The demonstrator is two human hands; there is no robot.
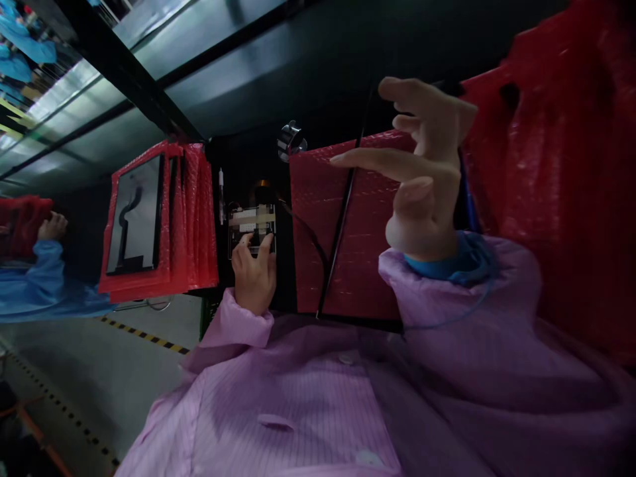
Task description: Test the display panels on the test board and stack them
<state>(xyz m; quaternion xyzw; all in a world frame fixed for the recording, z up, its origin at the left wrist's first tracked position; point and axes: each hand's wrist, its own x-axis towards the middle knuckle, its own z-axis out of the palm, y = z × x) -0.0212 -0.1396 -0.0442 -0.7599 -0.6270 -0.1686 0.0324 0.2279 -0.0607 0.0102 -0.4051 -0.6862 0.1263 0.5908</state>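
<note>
My left hand (254, 278) reaches down to a small circuit board (252, 217) with a tan strip across it. Thumb and forefinger grip its near part, either side of a small black piece. A dark ribbon cable (312, 233) runs from beside the board to a thin panel (338, 228), seen almost edge-on above a red bubble-wrap sheet (370, 265). Over the right side of that sheet, my right hand (427, 175) is raised and open. Its forefinger stretches across the panel's upper edge; whether it touches cannot be made out. A blue band circles that wrist.
Left of the board lie a white pen (221, 195) and a stack of red bubble-wrap pouches (193, 232) topped by a screen panel (136, 222). A shiny metal object (291, 140) stands behind. More red wrap (561, 165) rises at right. Far left, a co-worker's hand (53, 227) touches red wrap.
</note>
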